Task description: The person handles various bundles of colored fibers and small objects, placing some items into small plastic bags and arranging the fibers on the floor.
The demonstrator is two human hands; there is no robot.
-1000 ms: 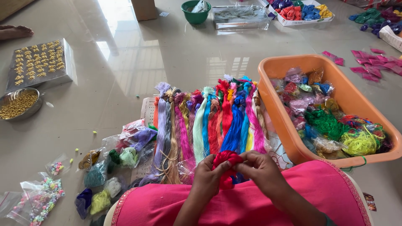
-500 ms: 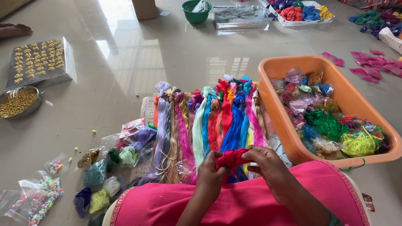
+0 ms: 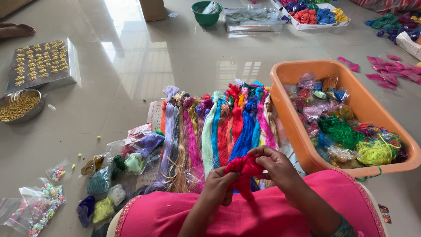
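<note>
Both my hands hold a bunched red thread skein (image 3: 242, 170) over my pink-clad lap (image 3: 263, 215). My left hand (image 3: 217, 188) grips its lower left part, and my right hand (image 3: 274, 164) pinches its upper right side. Just beyond my hands, a row of several coloured thread skeins (image 3: 219, 127) lies side by side on the floor: lilac, pink, mint, red, blue and others.
An orange plastic tub (image 3: 289, 109) of bagged threads stands to the right. Small bags of thread and beads (image 3: 105, 175) lie at left. A metal bowl (image 3: 19, 105) and a tray of gold pieces (image 3: 41, 63) sit far left. A green bowl (image 3: 206, 11) and boxes are at the back.
My hands lifted the red skein slightly and bunched it tighter; the right hand shifted over its top.
</note>
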